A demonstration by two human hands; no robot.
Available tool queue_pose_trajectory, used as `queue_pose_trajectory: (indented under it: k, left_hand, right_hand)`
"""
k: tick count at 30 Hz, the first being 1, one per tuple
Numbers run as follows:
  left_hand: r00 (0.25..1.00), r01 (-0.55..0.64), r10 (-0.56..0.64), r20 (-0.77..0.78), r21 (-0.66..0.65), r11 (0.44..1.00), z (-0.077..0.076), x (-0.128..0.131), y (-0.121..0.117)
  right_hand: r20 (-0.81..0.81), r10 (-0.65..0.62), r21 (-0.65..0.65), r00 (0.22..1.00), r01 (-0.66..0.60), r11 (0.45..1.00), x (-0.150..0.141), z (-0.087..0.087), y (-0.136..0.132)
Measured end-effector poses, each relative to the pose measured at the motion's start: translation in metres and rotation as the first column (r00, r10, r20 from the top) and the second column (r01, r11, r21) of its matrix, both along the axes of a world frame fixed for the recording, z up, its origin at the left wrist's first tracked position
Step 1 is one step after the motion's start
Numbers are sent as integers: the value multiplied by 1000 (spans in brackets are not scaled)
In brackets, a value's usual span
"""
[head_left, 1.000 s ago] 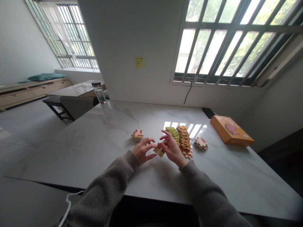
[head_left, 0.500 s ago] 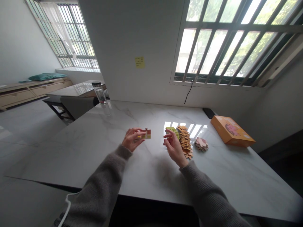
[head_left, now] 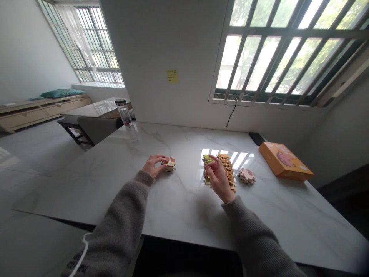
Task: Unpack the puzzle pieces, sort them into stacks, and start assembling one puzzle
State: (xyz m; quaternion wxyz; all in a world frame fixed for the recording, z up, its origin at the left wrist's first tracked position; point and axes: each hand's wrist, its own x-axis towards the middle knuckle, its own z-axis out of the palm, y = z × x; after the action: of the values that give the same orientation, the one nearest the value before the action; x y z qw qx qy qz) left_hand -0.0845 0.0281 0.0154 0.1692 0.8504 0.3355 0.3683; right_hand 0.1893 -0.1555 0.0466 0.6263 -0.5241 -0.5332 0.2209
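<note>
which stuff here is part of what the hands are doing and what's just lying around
In use:
- left hand, at the small stack of puzzle pieces
- right hand, over the green pieces
- orange pieces

Lying about:
- glass bottle
- black phone-like object

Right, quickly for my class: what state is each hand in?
Left hand: touching the puzzle stack, grip unclear.
Right hand: open, loosely curled at the green pieces, nothing visibly held.

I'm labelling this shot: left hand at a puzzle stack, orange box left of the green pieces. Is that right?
Not quite: the head view shows the orange box right of the green pieces. The left hand is indeed at a puzzle stack.
</note>
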Motion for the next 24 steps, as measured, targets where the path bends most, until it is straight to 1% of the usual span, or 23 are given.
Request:
queue_pose_trajectory:
  k: [3,7,10,12,14,16,18,20,22,24]
  left_hand:
    - [1000,12,-12,-18,-16,1000,0,-2,1]
    - [999,34,-34,-25,6,999,-3,-2,1]
    - [998,40,-39,-40,30,999,-2,-2,1]
    - [999,28,-26,-35,59,998,1,-2,-3]
    - [1000,-5,2,30,105,994,8,0,-9]
    - [990,-40,16,137,169,985,17,4,-20]
    - [977,-45,-4,211,227,973,25,14,-35]
    - [977,16,-71,200,266,964,29,30,-52]
    - [976,153,-192,102,300,942,28,52,-70]
    - [952,296,-306,-8,282,913,24,78,-84]
  right_hand:
    - [3,-33,11,999,33,999,8,3,-2]
    - [26,-95,26,995,94,995,23,6,-4]
    - [49,-166,52,985,163,985,38,7,-6]
    - [76,-232,85,970,225,971,49,7,-7]
    - [103,-302,113,948,290,950,59,7,-9]
    - [135,-364,118,921,350,929,69,5,-10]
    - [203,-384,95,901,372,923,77,3,-12]
    - [317,-355,67,880,352,934,82,1,-13]
    - [428,-316,62,846,321,945,86,0,-13]
    - [496,-312,85,811,312,946,87,-1,-12]
